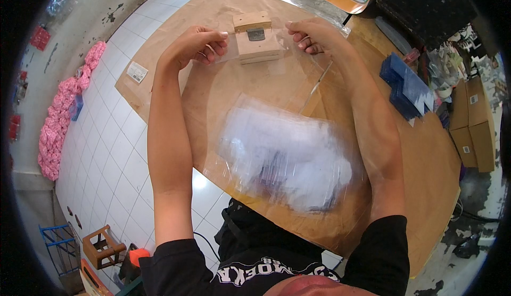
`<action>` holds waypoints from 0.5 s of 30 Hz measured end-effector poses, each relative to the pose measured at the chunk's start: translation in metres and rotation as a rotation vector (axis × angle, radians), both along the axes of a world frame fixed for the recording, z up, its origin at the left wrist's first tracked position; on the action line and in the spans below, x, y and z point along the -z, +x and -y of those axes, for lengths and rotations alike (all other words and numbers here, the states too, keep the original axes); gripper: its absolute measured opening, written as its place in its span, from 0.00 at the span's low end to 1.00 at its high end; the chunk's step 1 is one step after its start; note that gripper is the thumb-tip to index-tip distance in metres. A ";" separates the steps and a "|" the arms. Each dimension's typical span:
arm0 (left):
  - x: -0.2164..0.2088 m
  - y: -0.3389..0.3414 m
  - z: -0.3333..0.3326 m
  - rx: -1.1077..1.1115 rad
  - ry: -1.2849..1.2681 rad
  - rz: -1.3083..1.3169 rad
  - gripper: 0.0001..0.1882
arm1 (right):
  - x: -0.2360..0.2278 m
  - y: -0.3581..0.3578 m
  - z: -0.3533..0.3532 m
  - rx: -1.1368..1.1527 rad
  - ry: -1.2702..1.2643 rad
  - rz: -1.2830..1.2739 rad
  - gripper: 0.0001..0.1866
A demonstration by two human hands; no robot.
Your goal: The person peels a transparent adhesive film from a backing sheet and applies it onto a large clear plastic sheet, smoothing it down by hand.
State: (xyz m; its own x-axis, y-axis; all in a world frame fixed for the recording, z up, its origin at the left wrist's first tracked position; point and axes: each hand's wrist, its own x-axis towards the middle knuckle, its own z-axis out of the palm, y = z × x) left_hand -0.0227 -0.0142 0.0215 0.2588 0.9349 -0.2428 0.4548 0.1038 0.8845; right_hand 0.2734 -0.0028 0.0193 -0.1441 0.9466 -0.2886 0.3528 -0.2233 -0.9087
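At the far side of the table stands a small wooden block jig [257,45] with a dark grey piece [256,34] set in its middle. My left hand [199,45] is just left of the jig, its thumb and fingers pinched on the edge of a clear plastic sheet [230,52]. To the right of the jig, my right hand [315,36] is closed in a pinch on the sheet's other side. The see-through film stretches across the block's front, so its outline is hard to make out. Both forearms reach forward over the table.
Clear plastic sheets lie in a broad pile [287,152] between my forearms on the brown paper-covered table [420,189]. Blue flat pieces [407,86] are stacked at the right, near cardboard boxes [474,126]. A white label [137,72] lies left, and a pink bundle [66,110] hangs by the wall.
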 end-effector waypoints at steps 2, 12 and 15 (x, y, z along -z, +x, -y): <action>-0.002 0.001 0.001 -0.008 -0.009 0.009 0.16 | 0.002 0.002 -0.004 0.012 -0.023 0.005 0.14; -0.002 -0.005 -0.001 0.030 -0.009 0.018 0.14 | 0.013 0.010 -0.012 -0.016 -0.012 -0.068 0.10; -0.003 -0.003 0.002 0.015 0.004 0.005 0.14 | 0.012 0.011 -0.012 -0.021 -0.028 -0.051 0.10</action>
State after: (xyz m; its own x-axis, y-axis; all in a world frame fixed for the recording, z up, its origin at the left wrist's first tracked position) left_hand -0.0261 -0.0157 0.0246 0.2739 0.9319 -0.2377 0.4522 0.0933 0.8870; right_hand 0.2840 0.0095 0.0075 -0.1787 0.9348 -0.3069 0.3114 -0.2422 -0.9189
